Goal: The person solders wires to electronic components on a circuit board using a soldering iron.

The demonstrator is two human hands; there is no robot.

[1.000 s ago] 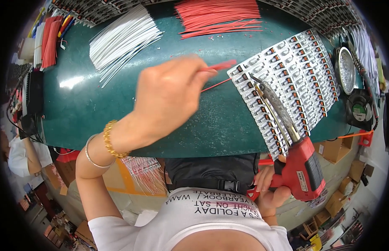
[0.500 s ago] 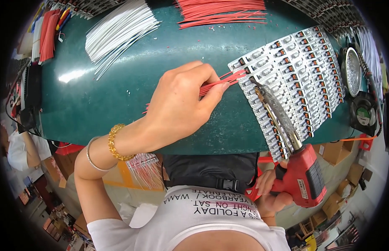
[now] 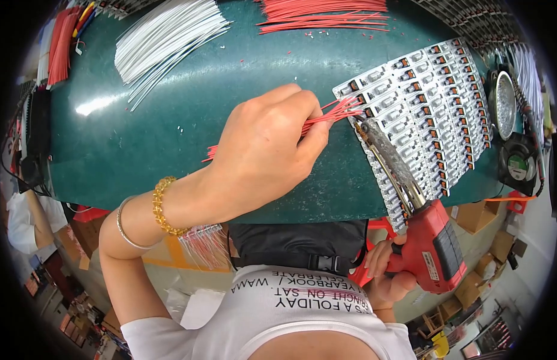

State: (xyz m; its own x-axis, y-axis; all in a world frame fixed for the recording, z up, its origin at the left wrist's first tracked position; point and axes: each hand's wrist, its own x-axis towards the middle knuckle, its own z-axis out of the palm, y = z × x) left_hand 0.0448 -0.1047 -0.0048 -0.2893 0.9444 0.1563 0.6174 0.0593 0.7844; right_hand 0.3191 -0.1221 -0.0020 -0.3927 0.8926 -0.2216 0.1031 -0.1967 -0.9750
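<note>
Two hands of ours are busy at the green bench [image 3: 140,162]. Taking the view as a clock face, our left hand [image 3: 266,138] sits near its centre, thumb and fingers curled around a bundle of thin red wires [image 3: 341,111]; the bundle's tail sticks out at the hand's nine o'clock side, and its tips fan out at two o'clock, at the ten o'clock edge of a panel of silvery-white component boards [image 3: 419,90]. We cannot tell whether those tips touch the panel. Our right hand [image 3: 389,277], at four o'clock, is wrapped around the handle of a red soldering gun [image 3: 433,246], its metal nose slanting toward eleven o'clock over the panel, tip just beside the wire ends.

The panel lies at two o'clock, with a round metal bowl [image 3: 504,105] beyond it and a black cooling fan [image 3: 518,161] at three. At eleven o'clock we have a spread of white wires [image 3: 170,39], at twelve a pile of loose red wires [image 3: 323,12]. Our left wrist wears a yellow beaded bracelet [image 3: 161,207].
</note>
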